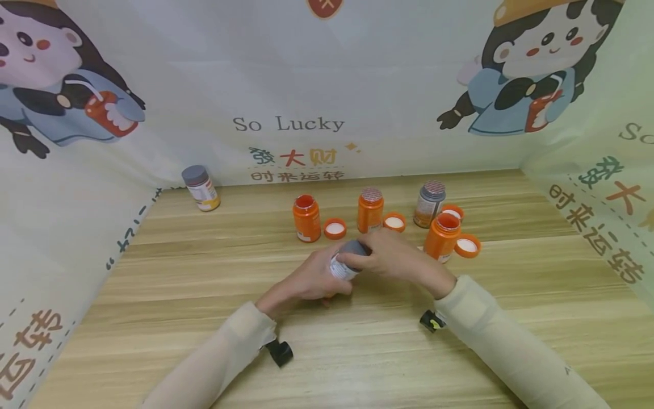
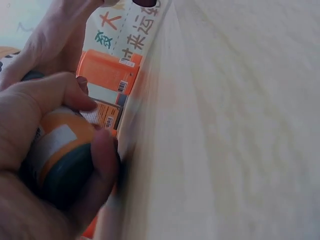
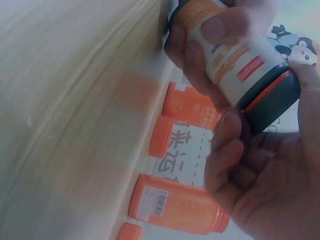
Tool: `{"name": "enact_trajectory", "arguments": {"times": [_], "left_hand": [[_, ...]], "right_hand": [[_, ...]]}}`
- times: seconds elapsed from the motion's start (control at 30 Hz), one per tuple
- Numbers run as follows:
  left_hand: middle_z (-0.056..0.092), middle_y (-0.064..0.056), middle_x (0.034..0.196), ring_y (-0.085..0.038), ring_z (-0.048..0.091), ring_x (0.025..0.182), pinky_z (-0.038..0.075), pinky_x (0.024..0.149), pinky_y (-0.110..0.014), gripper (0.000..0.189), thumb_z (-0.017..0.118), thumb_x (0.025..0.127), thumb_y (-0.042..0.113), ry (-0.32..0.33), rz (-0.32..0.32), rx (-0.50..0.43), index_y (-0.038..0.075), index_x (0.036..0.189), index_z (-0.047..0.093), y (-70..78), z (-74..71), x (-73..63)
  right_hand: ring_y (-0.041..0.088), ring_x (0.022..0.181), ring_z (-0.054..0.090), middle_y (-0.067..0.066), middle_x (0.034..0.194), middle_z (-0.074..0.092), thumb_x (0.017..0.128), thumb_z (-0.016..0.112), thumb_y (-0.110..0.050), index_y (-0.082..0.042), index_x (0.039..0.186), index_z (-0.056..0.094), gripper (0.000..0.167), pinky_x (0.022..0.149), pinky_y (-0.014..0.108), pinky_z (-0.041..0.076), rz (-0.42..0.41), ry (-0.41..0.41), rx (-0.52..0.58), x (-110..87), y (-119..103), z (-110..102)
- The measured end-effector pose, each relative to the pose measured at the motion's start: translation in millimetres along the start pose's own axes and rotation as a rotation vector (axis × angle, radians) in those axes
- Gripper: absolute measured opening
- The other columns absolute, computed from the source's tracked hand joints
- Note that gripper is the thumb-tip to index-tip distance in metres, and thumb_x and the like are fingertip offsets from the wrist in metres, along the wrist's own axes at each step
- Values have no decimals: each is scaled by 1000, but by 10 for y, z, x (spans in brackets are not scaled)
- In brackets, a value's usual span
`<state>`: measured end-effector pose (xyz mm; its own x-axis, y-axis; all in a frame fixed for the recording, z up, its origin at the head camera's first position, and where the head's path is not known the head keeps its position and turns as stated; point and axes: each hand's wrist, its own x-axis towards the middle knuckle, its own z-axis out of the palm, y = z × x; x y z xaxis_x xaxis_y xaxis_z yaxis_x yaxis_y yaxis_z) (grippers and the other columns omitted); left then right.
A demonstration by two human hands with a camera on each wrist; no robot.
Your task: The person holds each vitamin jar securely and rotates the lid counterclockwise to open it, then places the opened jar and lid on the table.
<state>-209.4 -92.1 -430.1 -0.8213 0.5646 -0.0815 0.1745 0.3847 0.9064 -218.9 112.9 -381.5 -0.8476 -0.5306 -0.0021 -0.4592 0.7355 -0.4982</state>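
A grey bottle with a white and orange label (image 3: pixel 245 65) is held tilted over the table between both hands. My left hand (image 1: pixel 314 275) grips its body, the fingers wrapped round the label. With thumb and fingers my right hand (image 1: pixel 393 255) holds the dark grey cap (image 3: pixel 274 102) at the top end. A thin orange band shows along the cap's edge in the right wrist view. In the left wrist view the bottle's dark base (image 2: pixel 70 175) faces the camera, while the cap end is mostly hidden behind the fingers.
Uncapped orange bottles (image 1: pixel 306 222) (image 1: pixel 370 213) (image 1: pixel 439 241) and a grey bottle with a foil-like top (image 1: pixel 428 209) stand beyond the hands. Orange caps (image 1: pixel 335 228) (image 1: pixel 394 222) (image 1: pixel 467 246) lie beside them. Another capped grey bottle (image 1: pixel 203 190) stands at the far left, near the printed cloth backdrop (image 1: pixel 204 74).
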Motion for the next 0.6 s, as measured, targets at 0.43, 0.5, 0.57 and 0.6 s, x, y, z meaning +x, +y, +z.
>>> {"name": "enact_trajectory", "arguments": {"times": [0.43, 0.5, 0.57, 0.6], "left_hand": [[62, -9, 96, -18, 60, 57, 56, 42, -38, 60, 73, 76, 4, -10, -19, -12, 18, 131, 55, -7, 17, 0], [62, -10, 98, -19, 61, 59, 57, 43, -39, 60, 73, 76, 4, -5, -28, -2, 18, 131, 55, -10, 18, 3], [63, -11, 100, -19, 61, 61, 57, 43, -40, 60, 73, 75, 5, 1, -34, 7, 18, 131, 55, -10, 16, 7], [63, -11, 100, -19, 62, 61, 57, 43, -40, 60, 73, 76, 5, 2, -35, 11, 18, 131, 55, -11, 15, 8]], "right_hand": [[15, 71, 56, -2, 79, 58, 91, 60, -71, -22, 93, 62, 49, 58, 29, 43, -13, -12, -26, -45, 47, -70], [14, 68, 55, -3, 77, 57, 92, 59, -70, -21, 91, 60, 49, 56, 29, 42, -8, -7, -36, -60, 32, -100], [14, 66, 54, -3, 75, 56, 93, 58, -69, -20, 91, 59, 48, 55, 29, 40, -13, -7, -55, -67, 23, -128], [14, 66, 55, -3, 75, 56, 94, 59, -68, -20, 92, 59, 48, 55, 28, 40, -18, -12, -62, -69, 18, -139]]}}
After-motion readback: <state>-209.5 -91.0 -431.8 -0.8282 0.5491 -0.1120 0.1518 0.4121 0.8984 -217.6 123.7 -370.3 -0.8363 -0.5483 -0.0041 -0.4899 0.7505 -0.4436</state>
